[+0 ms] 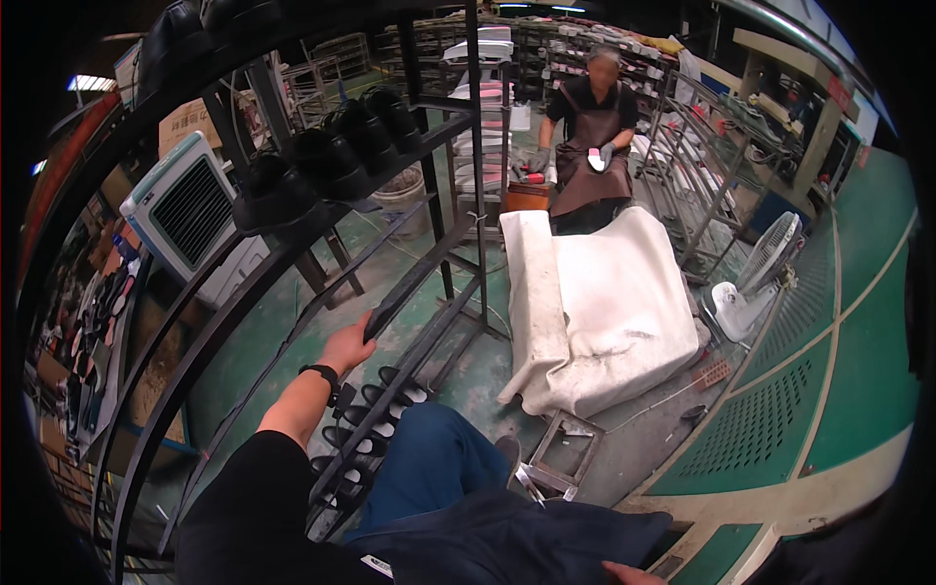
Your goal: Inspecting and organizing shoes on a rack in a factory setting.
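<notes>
My left hand [348,345] reaches forward with a dark band on its wrist. Its fingers are closed on a black metal rail [398,297] of the shoe rack, and the thumb points up along it. Above this hand, several black shoes [341,136] stand on a higher shelf. More dark shoes with pale insides [341,439] sit in a row on the low shelf beside my blue-trousered knee. Of my right hand [632,574] only a bit shows at the lower edge, next to the green and cream machine [780,409]; most of its fingers are hidden.
Ahead lies a bulky block under a white cloth [624,292]. Behind it sits a co-worker in a brown apron [590,151], holding a white and pink piece. A small metal frame [565,448] stands near my foot. A white fan [756,273] is at right, an air cooler [185,210] at left.
</notes>
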`<state>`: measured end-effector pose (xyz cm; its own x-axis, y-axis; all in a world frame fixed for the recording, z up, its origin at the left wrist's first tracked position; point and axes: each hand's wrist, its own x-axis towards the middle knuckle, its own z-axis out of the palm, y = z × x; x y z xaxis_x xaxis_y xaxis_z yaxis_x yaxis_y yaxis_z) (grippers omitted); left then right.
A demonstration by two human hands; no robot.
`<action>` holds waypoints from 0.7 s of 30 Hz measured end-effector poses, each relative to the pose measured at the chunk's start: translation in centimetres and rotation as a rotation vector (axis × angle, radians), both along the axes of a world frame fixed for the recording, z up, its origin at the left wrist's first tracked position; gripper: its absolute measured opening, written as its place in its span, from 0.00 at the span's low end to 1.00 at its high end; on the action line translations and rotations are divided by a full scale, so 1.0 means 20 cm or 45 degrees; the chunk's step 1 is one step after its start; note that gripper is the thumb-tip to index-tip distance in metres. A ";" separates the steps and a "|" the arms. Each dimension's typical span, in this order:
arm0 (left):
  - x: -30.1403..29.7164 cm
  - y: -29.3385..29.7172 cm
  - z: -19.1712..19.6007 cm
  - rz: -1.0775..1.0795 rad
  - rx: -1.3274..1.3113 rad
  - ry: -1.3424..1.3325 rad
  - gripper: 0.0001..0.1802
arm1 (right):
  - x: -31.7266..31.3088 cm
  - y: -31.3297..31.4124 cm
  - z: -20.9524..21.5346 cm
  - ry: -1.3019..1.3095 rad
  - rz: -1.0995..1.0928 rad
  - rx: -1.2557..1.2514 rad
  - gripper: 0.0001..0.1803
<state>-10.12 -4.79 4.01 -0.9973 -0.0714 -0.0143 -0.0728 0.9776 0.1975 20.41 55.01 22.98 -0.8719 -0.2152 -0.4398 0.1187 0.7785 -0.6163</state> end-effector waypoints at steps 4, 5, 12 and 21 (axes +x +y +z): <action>0.00 0.00 0.01 0.007 -0.007 -0.018 0.42 | -0.01 -0.02 0.03 -0.019 0.007 0.013 0.28; -0.01 -0.01 0.01 0.002 -0.008 -0.019 0.42 | -0.01 -0.02 0.03 -0.049 -0.001 0.021 0.28; -0.01 0.02 0.03 0.002 0.012 -0.029 0.42 | -0.01 -0.03 0.05 -0.105 -0.055 0.025 0.28; -0.01 -0.02 -0.02 -0.016 -0.028 0.047 0.44 | -0.05 -0.02 0.10 -0.184 -0.027 0.050 0.28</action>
